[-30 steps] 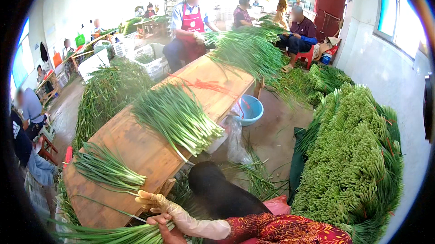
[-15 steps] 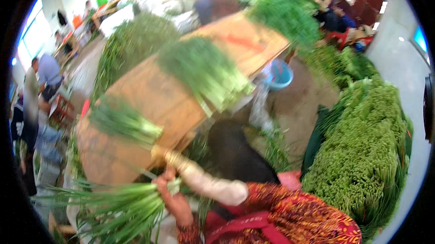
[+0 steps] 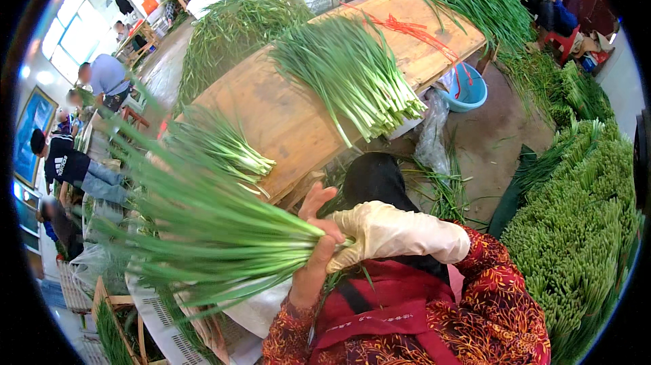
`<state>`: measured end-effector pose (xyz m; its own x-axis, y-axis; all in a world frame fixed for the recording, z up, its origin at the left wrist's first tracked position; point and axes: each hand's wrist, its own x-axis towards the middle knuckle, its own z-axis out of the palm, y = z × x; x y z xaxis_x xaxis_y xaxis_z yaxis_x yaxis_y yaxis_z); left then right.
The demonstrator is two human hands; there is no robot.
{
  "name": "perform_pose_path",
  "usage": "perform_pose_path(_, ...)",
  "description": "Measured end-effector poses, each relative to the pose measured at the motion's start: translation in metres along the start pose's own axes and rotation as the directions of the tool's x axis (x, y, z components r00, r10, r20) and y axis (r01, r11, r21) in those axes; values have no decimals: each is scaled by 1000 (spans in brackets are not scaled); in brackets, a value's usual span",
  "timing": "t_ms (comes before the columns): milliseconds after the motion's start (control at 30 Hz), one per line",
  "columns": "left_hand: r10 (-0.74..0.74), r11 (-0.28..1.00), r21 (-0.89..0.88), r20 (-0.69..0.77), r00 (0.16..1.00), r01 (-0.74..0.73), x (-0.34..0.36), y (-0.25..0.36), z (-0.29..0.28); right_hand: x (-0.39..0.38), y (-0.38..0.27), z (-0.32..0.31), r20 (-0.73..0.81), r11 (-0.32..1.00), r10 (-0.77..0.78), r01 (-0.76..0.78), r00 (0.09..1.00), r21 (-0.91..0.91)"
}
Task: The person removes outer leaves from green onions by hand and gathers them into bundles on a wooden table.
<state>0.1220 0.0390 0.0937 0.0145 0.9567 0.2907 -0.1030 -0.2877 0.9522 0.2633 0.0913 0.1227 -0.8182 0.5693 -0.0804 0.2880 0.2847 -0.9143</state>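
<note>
Your bare left hand (image 3: 317, 239) grips a bunch of slender, glossy green stalks (image 3: 224, 229), fanned leftward from it. Your right hand (image 3: 369, 233), in a wrinkled cream glove, touches their pale ends; its fingers' closure can't be told. Ahead of your hands, the grained wooden worktop (image 3: 247, 97) bears more stalks. Ahead-right, red strands trail into a round blue basin (image 3: 469, 102).

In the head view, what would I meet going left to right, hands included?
Co-worker in dark top and jeans, small unheld bundle of green stalks, bare left hand, gloved right hand, blue basin, big pile of green stalks.
</note>
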Motion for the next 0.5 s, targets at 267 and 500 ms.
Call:
perform_pose_path(267,-121,811,-496,377,918,310,64,-9,31,-20,8,-46,144,825,293,-326,945,462)
perform_pose_path(500,41,562,-777,369,929,284,154,-12,62,-8,6,-100,-129,802,367,-244,921,545)
